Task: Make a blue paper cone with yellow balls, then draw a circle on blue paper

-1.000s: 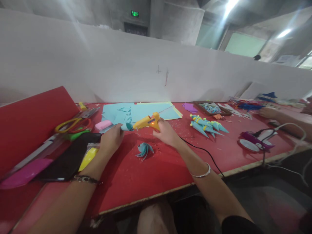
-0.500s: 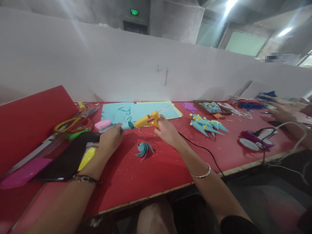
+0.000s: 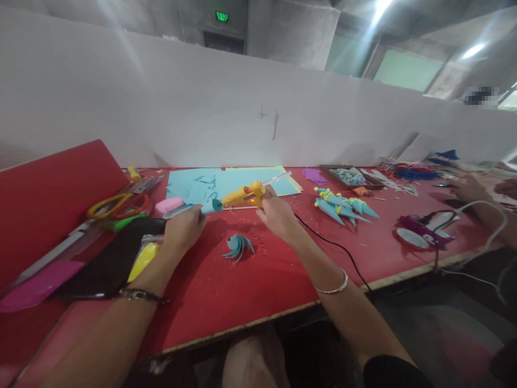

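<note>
My right hand (image 3: 278,215) is closed round the handle of a yellow glue gun (image 3: 243,196), whose small orange light glows. A clear glue stick (image 3: 278,178) sticks out of its back end. The nozzle points left, at the open end of a rolled piece of blue paper (image 3: 211,206). My left hand (image 3: 183,229) pinches that roll at its other end. Whether the nozzle touches the paper I cannot tell. Below them on the red table lies a curled, fringed blue paper piece (image 3: 238,247).
Blue paper sheets (image 3: 238,180) lie at the back. To the right are blue paper cones with yellow trim (image 3: 341,206), a brown tray (image 3: 377,186) and a purple device (image 3: 424,231). Scissors (image 3: 117,206) lie left. Another person's hand (image 3: 468,188) is far right; the black cord (image 3: 331,242) crosses the table.
The glue gun and the blue paper roll stay almost in place, the gun's back end tilting slightly. At the far right, the other person's hand has shifted a little.
</note>
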{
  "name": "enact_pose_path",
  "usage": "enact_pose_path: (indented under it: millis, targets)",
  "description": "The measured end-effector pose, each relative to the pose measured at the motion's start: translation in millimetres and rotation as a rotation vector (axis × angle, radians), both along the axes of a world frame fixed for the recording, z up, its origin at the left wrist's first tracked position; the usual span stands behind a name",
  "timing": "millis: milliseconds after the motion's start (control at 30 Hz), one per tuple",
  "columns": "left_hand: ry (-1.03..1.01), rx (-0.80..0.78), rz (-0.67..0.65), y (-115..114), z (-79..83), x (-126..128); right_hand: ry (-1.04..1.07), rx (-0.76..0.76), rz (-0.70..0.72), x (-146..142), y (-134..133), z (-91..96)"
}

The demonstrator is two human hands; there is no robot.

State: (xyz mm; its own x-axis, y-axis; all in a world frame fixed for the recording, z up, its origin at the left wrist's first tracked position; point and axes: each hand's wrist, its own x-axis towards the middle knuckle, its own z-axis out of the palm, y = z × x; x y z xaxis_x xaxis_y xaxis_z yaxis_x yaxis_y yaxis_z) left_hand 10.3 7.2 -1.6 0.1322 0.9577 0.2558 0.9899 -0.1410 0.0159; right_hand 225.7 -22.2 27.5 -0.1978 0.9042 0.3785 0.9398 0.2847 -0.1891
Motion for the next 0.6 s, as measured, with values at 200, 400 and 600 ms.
enact_pose_path:
  millis: [200, 400, 600]
  targets:
    - [0.020, -0.018, -0.016, 1.1, -0.5, 0.2, -0.010, -0.009, -0.022, -1.9, -1.7, 3.2]
    - [0.036, -0.036, -0.034, 2.0, -2.5, 0.5, -0.007, 0.003, -0.035, -2.6, -1.6, 4.2]
    - [0.012, -0.055, -0.055, 1.6, -2.4, 1.4, -0.002, 0.001, -0.035, -2.2, 0.2, 2.8]
